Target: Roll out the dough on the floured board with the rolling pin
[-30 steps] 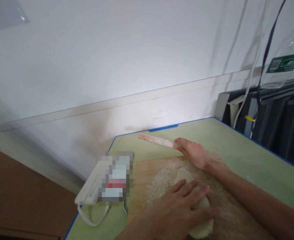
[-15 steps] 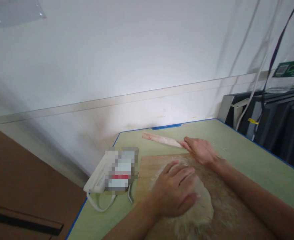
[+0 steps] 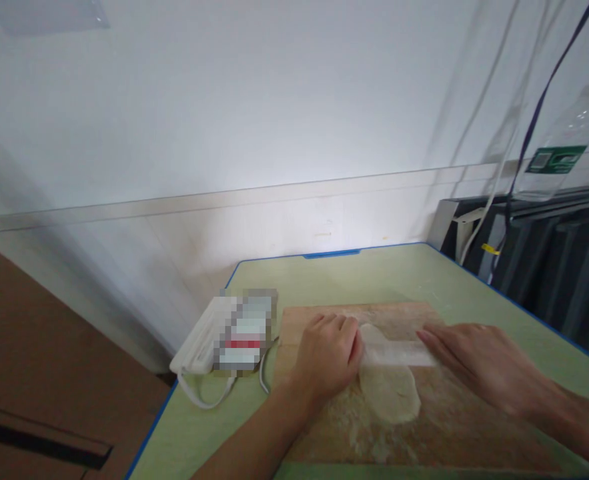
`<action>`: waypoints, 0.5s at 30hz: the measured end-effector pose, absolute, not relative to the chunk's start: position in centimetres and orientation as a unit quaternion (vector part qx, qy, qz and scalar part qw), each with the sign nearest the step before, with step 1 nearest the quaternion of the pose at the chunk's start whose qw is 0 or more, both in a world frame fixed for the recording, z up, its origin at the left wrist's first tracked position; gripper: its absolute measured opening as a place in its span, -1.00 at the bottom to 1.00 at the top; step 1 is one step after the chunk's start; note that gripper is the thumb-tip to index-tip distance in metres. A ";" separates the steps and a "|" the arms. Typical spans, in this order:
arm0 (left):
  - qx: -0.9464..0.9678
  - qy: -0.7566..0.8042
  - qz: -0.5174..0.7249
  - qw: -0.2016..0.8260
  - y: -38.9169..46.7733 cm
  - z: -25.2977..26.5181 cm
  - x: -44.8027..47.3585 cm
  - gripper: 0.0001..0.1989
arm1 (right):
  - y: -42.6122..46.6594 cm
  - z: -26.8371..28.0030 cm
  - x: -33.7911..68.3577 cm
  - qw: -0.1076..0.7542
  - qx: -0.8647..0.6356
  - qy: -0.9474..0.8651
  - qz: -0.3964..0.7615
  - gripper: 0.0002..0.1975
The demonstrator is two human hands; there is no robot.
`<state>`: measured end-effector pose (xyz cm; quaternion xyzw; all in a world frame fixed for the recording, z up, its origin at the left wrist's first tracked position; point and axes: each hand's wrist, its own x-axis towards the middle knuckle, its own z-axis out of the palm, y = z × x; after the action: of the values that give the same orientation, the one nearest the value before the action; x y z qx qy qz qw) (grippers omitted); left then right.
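A floured rolling pin lies across a flattened piece of dough, which shows both above and below it. My left hand is closed around the pin's left end, and my right hand grips the right end, slightly blurred. Both ends of the pin are hidden under my fingers. Beneath the dough is a wooden board dusted with loose flour.
The board rests on a green table with blue edging. Left of the board lie a white strapped case and a pixelated phone-like item. A clear bottle, cables and dark panels stand at the right.
The rolling pin has come from the table behind the board onto the dough. My left hand has left the dough's surface and taken the pin's left end. The view has shifted slightly.
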<state>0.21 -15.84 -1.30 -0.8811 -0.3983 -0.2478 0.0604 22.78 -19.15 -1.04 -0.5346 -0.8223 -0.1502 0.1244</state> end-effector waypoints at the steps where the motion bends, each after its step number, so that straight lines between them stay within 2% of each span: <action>1: -0.884 -0.402 -0.235 0.047 -16.0 -1.3 0.3 -0.83 | -19.8 -1.1 22.7 0.137 -0.517 -0.829 -0.162 -0.43; 7: -0.891 -0.408 -0.196 0.005 -16.0 -0.7 0.3 -0.80 | -21.0 -1.9 22.3 0.160 -0.501 -0.833 -0.171 -0.49; 15: -0.885 -0.430 -0.161 -0.074 -15.4 -0.8 0.0 -0.82 | -19.9 -1.8 22.0 0.201 -0.489 -0.829 -0.184 -0.46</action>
<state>-0.03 -15.40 -0.76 -0.8852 -0.4301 -0.1609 -0.0742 22.02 -19.86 -1.80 -0.4886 -0.8289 -0.1836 0.2014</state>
